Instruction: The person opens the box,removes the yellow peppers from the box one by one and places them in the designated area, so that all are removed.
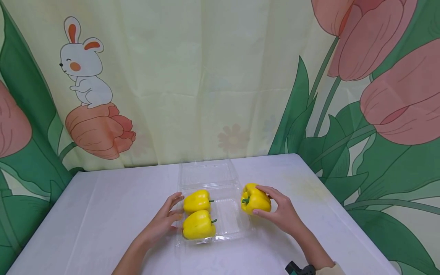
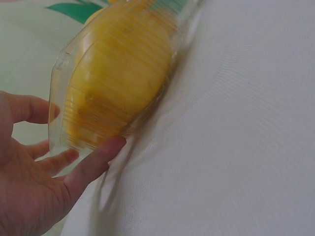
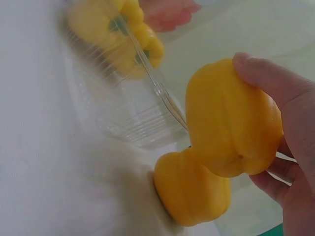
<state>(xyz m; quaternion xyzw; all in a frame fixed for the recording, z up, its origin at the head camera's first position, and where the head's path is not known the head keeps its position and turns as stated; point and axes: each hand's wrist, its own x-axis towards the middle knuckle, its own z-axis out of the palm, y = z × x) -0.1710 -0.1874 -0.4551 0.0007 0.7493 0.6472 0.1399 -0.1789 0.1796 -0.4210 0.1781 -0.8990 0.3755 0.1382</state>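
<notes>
1. Loading the clear box [image 1: 227,219] with yellow peppers seems to be the work, and the step in hand looks like bringing a third one over to it.
2. The right hand [image 1: 280,212] grasps the held pepper [image 1: 260,200] with thumb and fingers on opposite sides. It is just beside the box's right edge; whether it is clear of the tabletop [image 1: 113,214] cannot be told for sure.
3. The left hand [image 1: 165,217] clasps nothing: its fingers are spread and lightly bent along the box's left edge, with fingertips against the wall, probably to steady it.
4. Two peppers lie inside the box along its left edge, the far pepper [image 1: 195,201] and the near pepper [image 1: 197,226], side by side with stems toward the right. The box's right half is bare.
5. The lid [image 1: 207,175] is folded open at the box's far side and reaches the tabletop's back edge.
6. In the right wrist view a loose pepper [image 3: 189,191] rests on the tabletop beyond the held one, near the box's right edge.
7. The next move probably calls for lifting the held pepper over the right wall and setting it down in the bare half, leaving room for the loose one. Catching the thin wall could drag the box, so the left hand should brace it.
</notes>
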